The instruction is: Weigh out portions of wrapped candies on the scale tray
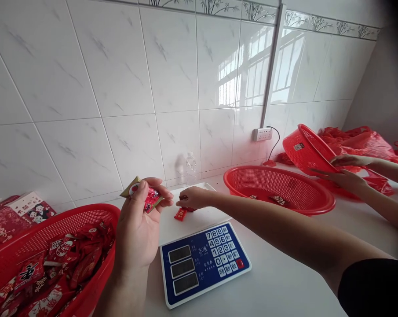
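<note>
My left hand [137, 220] is closed around a small wrapped candy packet [151, 200] with red, pink and gold-green foil, raised in front of the white scale tray [167, 224]. Over that tray, my right hand [195, 197] reaches in with fingers pinched on a dark red candy packet, mostly hidden by the fingers. Just beneath its fingertips lies a red candy packet [180, 214] with gold print. In front of the tray is the scale's blue keypad panel [205, 264]; its displays look dark.
A red basket [100, 211] at left holds many red candy packets. To the right, another red basket [238, 176] has a few packets. A co-worker's hands [347, 174] tilt a third red basket [294, 152]. A clear bottle [191, 167] stands by the wall; red bags [366, 143] lie far right.
</note>
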Tool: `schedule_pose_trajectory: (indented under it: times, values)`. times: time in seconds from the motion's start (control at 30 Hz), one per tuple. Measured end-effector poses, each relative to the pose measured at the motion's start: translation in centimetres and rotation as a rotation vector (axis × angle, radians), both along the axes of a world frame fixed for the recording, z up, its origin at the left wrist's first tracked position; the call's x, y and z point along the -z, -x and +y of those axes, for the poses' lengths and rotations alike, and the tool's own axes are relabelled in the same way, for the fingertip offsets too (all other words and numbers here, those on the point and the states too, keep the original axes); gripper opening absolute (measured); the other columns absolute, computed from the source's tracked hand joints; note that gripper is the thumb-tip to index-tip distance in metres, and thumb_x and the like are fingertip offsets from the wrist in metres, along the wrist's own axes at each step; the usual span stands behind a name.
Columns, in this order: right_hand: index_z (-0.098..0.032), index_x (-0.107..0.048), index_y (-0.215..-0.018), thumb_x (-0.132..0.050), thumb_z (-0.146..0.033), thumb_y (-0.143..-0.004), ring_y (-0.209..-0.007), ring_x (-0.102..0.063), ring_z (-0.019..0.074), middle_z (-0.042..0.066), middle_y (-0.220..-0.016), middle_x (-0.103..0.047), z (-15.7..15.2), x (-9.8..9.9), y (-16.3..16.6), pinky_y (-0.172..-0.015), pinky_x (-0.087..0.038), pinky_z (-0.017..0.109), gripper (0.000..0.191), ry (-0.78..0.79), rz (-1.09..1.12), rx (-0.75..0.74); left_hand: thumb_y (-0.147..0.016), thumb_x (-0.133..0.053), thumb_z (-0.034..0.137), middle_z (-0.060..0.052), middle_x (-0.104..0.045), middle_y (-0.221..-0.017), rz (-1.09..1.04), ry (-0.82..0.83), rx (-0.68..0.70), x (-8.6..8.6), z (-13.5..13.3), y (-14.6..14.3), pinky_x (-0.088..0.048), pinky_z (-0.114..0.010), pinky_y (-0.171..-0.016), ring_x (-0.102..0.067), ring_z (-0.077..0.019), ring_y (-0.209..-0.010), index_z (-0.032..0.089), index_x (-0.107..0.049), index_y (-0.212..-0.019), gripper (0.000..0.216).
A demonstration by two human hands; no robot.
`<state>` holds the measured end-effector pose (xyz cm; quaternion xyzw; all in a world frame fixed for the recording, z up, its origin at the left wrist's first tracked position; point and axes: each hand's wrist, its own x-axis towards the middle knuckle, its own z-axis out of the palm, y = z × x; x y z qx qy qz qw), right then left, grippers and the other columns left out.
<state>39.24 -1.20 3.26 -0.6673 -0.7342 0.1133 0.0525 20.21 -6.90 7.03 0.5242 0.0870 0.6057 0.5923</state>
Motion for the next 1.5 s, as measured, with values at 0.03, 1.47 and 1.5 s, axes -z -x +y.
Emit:
schedule_pose_trajectory:
  times: [0.03, 1.47, 1.5]
  values:
    - [-0.021, -0.061, -0.091, -0.043, -0.053, -0.086, -0.06, -0.06, 0.0132, 0.001, -0.077, -0.067, -0.2, 0.1, 0.1, -0.051, -0.04, 0.022, 0.037, 0.026, 0.02, -0.028, -0.086, -0.052, 0.035, -0.001, -0.058, -0.069, 0.001, 0.004, -0.002, 0.0, 0.0, 0.0, -0.05, -0.025, -0.067, -0.056, -0.0129, -0.073, 0.02, -0.065, -0.079, 0.021]
    - [-0.02, -0.065, -0.093, -0.06, -0.03, -0.081, -0.082, -0.062, 0.0352, 0.015, -0.083, -0.066, -9.7, -0.8, -16.7, -0.063, -0.047, 0.043, 0.017, -0.063, -0.34, 0.539, -0.077, -0.062, 0.026, -0.001, -0.064, -0.074, 0.126, 0.12, 0.018, 0.8, 1.0, -0.8, -0.041, -0.021, -0.052, -0.054, -0.0104, -0.059, 0.022, -0.053, -0.091, 0.017]
    - [-0.019, -0.064, -0.101, -0.057, -0.032, -0.083, -0.091, -0.06, 0.0367, 0.017, -0.093, -0.066, -9.5, -0.6, -16.1, -0.068, -0.047, 0.045, 0.023, -0.1, -0.332, 0.529, -0.077, -0.063, 0.028, -0.001, -0.064, -0.075, 0.135, 0.118, 0.022, 0.8, 1.0, -0.9, -0.041, -0.021, -0.052, -0.053, -0.01, -0.058, 0.022, -0.053, -0.09, 0.017]
